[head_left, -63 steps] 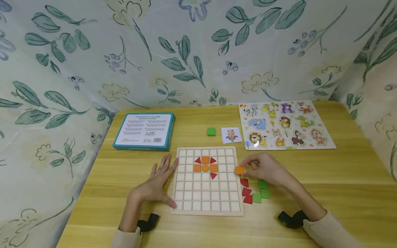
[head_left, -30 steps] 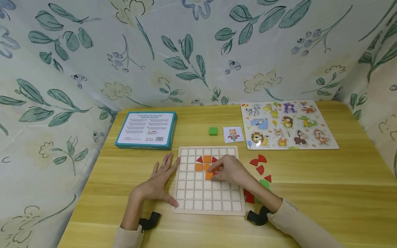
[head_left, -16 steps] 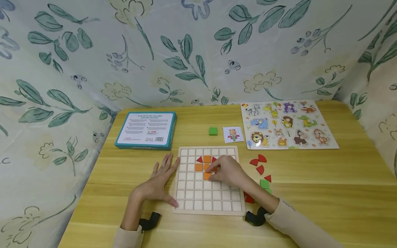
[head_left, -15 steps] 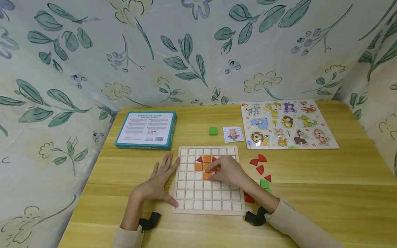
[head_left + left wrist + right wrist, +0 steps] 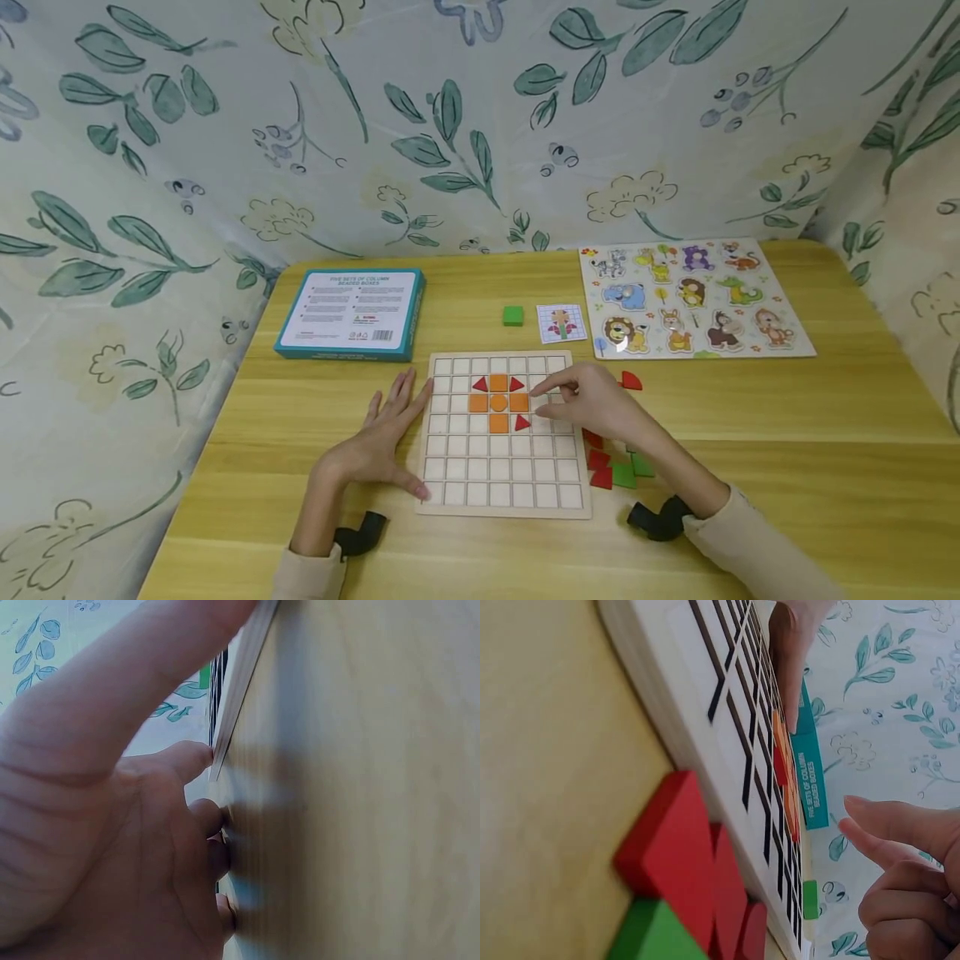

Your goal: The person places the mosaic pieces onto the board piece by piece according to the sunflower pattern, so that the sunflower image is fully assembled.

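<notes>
The wooden grid board (image 5: 532, 472) lies before me with orange squares around an orange disc (image 5: 498, 402) and three red triangles on it. An orange square (image 5: 498, 423) sits in the cell just below the disc; beside it a red triangle (image 5: 522, 422) lies a little askew. My left hand (image 5: 371, 450) rests spread at the board's left side, forefinger and thumb touching its edge. Over the board's right side hovers my right hand (image 5: 596, 402), thumb and forefinger apart with nothing between them. In the right wrist view its other fingers are curled.
Right of the board lie loose red pieces (image 5: 598, 459) and green squares (image 5: 623, 475), partly hidden by the right arm. Behind stand a green block (image 5: 513, 316), a pattern card (image 5: 561, 323), an animal puzzle (image 5: 693, 300) and a teal-edged box (image 5: 348, 315).
My right hand brought an orange square from the right, set it in the cell below the disc, let go and drew back rightward. The left hand has stayed in place.
</notes>
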The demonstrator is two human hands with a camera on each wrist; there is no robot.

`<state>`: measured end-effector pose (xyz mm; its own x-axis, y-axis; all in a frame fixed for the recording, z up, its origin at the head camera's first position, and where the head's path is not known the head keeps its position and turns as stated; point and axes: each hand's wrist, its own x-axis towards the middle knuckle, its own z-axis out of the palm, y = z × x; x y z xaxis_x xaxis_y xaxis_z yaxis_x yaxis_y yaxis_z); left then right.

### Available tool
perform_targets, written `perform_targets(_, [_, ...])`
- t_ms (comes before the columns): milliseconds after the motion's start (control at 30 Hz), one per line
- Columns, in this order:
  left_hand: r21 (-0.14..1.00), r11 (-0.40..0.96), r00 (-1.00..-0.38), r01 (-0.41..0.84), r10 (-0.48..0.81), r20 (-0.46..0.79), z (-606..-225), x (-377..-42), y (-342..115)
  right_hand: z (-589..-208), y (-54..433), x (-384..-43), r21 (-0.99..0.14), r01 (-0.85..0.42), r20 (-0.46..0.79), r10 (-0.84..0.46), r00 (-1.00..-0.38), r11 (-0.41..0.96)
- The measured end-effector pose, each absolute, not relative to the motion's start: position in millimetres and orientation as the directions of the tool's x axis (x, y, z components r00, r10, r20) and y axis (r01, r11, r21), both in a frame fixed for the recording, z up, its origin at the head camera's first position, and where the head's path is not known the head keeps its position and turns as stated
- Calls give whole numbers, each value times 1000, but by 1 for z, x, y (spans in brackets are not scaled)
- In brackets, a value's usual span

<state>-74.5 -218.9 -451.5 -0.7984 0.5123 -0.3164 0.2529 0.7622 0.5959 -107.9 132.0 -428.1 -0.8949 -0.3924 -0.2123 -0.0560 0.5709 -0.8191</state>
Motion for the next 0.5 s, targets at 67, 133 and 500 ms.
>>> perform_targets(67, [597,762,-799,252,512,-317,-451,-74,-220,-428,139,-108,-819,-51,-218,-391,-894,572])
perform_targets(133, [595,763,-798,251,512,-319,-451,-74,-221,-429,143,-108,-821,-60,-213,-403,-890,568])
perform_targets(500, [592,765,-796,255,513,-320,-452,-75,-220,-441,124,-110,-829,-4,-278,-418,-865,559])
